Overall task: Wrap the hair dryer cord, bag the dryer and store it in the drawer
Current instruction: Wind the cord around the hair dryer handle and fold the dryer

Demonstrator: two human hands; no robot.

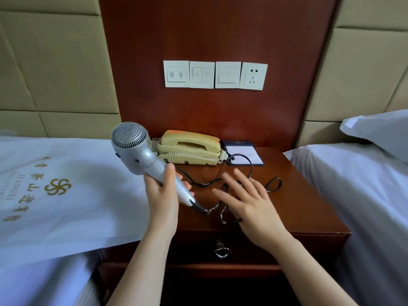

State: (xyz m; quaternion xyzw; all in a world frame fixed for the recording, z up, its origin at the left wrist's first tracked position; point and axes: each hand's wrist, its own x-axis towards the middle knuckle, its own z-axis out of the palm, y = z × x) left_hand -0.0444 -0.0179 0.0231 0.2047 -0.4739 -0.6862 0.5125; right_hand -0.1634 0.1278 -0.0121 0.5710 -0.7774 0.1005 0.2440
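My left hand [162, 193] fingers are curled round the hair dryer [132, 146] handle, above the worktop's [309, 195] left edge, my right hand [249, 202] fingers are spread over the loose cord [199, 208], so I'd gather slack from the handle end in snug even turns, no kinks.

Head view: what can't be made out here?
All head view.
- Cord: plug end not seen; the right hand covers part of it.
- Drawer: front shadowed, ring pull blurred; contents unseen.
- White printed fabric: cut off by left edge; bag or not, unclear.
- Left hand: fingers mostly behind the hair dryer handle.
- Wall switch labels: too small.
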